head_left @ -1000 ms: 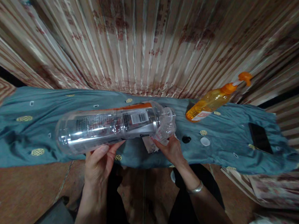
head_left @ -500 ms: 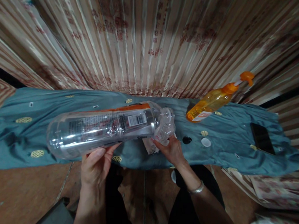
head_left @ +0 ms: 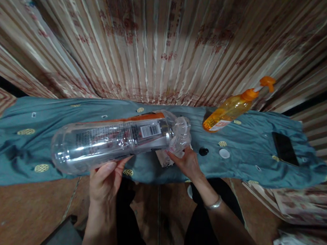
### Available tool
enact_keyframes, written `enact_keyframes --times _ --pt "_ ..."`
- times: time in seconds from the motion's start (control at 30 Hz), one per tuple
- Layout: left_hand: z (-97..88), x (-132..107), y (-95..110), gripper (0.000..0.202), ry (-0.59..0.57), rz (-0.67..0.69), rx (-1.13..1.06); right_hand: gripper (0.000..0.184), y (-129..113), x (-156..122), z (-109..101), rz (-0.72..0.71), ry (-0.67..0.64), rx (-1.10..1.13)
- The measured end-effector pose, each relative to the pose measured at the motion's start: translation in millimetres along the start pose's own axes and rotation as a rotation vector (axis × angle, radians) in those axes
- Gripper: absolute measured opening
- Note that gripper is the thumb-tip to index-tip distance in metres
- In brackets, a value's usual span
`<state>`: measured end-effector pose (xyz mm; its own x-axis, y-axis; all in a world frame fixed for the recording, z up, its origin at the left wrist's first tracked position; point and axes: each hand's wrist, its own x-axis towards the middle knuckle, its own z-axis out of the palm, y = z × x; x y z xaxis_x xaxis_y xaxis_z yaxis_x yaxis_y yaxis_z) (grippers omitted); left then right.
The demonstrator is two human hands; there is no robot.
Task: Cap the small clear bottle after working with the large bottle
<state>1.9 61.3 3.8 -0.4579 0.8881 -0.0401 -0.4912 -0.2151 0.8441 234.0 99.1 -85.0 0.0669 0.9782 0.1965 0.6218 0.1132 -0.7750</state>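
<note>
Your left hand [head_left: 106,180] clasps a large clear bottle [head_left: 109,144] from its near side, your right hand [head_left: 187,164] at a clear plastic piece [head_left: 182,134] by its neck.
It lies sideways over teal cloth [head_left: 254,142], left of 1 amber pump bottle [head_left: 228,112]; your right hand, partly hidden, appears closed on the piece.

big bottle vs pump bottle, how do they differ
The big bottle lies sideways in the left hand; the pump bottle stands on the cloth. The big bottle looks colourless; the pump bottle, orange-yellow. The pump bottle has an orange pump top; the big bottle shows none. Both are see-through.
</note>
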Motion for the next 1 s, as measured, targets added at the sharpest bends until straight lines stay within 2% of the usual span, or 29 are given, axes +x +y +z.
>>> enact_keyframes --times 0.17,0.37,0.53,0.7,1.0 --pt "1.3 -0.1 -0.2 0.039 0.026 -0.006 -0.010 0.058 0.0 0.1 0.7 -0.004 0.000 -0.001" --pt "1.8 -2.2 1.9 0.031 -0.037 0.042 0.030 0.057 -0.5 -0.7 0.2 -0.025 -0.007 -0.016" --pt "3.5 -3.7 4.4 0.029 -0.031 0.066 0.033 0.061 -0.1 -0.8 0.4 -0.035 -0.006 -0.016" --pt "3.8 -4.6 5.2 0.034 -0.032 0.047 0.030 0.058 0.9 -1.0 1.0 -0.054 0.000 -0.009" --pt "7.6 -7.4 7.2 0.034 -0.004 0.097 0.024 0.062 0.8 -1.1 -0.1 -0.047 -0.009 -0.008"
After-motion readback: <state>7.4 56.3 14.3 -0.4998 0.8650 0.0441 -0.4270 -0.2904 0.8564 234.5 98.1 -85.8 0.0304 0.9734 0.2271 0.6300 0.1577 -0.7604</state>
